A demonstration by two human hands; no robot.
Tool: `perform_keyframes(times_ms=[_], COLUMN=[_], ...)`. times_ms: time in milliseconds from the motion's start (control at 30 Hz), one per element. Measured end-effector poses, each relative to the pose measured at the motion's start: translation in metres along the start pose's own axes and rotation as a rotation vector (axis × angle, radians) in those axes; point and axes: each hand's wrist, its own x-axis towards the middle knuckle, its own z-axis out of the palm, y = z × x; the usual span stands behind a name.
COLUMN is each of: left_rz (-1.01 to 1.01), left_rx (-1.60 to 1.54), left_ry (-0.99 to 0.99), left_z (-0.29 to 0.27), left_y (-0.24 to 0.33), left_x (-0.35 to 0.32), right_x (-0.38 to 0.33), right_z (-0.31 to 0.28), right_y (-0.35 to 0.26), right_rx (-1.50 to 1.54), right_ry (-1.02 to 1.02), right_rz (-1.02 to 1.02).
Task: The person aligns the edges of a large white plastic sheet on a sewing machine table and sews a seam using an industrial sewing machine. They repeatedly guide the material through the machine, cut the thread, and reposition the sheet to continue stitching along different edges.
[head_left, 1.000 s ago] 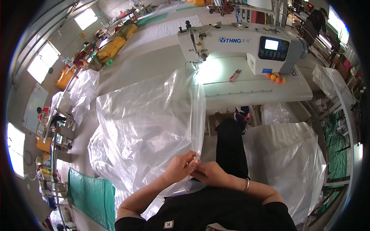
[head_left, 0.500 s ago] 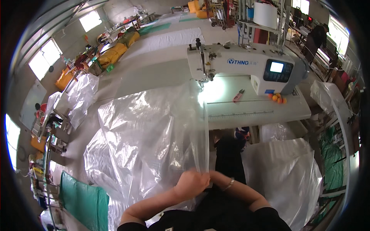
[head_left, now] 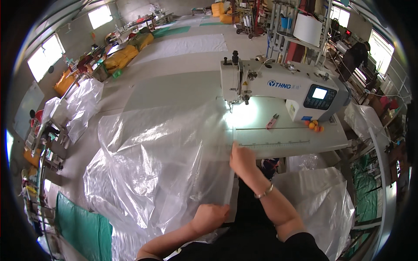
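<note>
Fingers of the right hand (head_left: pixel 242 157) lie flat, pressing the clear plastic sheet (head_left: pixel 161 161) against the white counter (head_left: pixel 300 139); left hand (head_left: pixel 210 216) is curled, pinching the sheet's straight edge. Glossy and crinkled, it billows left of the boxy sewing machine (head_left: pixel 278 89).

Bare forearms, short black sleeves, thin bracelet (head_left: pixel 264 192) on the right wrist.
</note>
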Motion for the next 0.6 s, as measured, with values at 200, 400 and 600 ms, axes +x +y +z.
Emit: perform_keyframes(times_ms=[200,400,600], left_rz=[-0.131,-0.232,-0.225], left_rx=[-0.008,-0.114,-0.19], left_ry=[-0.063,0.0,0.054], left_z=[0.006,-0.004,-0.014], left_y=[-0.031,-0.039,-0.04], left_x=[0.024,0.042,0.042], right_x=[-0.021,0.018,0.057], right_z=[0.007,0.014,0.02], right_y=[-0.006,0.005,0.009], right_rx=[0.128,0.022,-0.089], right_ry=[0.065,0.02,0.015], right_rz=[0.026,0.047,0.078])
